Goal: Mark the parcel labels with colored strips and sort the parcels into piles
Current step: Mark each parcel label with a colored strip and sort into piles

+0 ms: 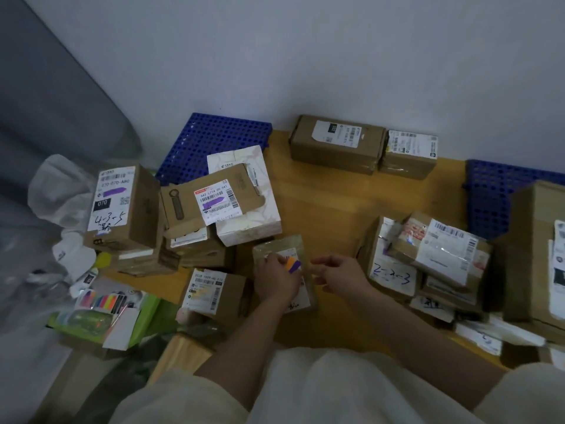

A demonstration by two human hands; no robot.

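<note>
Left hand (279, 278) pinching orange and purple strips (293, 264) over flat parcel (282, 270) lying mid-desk (330, 203); right hand (339, 275) hovering just right, fingers loosely curled, gripping nothing.

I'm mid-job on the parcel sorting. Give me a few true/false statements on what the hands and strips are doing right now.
1. The left hand holds orange and purple strips over a small parcel. True.
2. The right hand grips a marker pen. False: it holds nothing visible.
3. The upright box on the left already has a purple mark on its label. True.
4. The two boxes by the wall are stacked on each other. False: they sit side by side.
</note>
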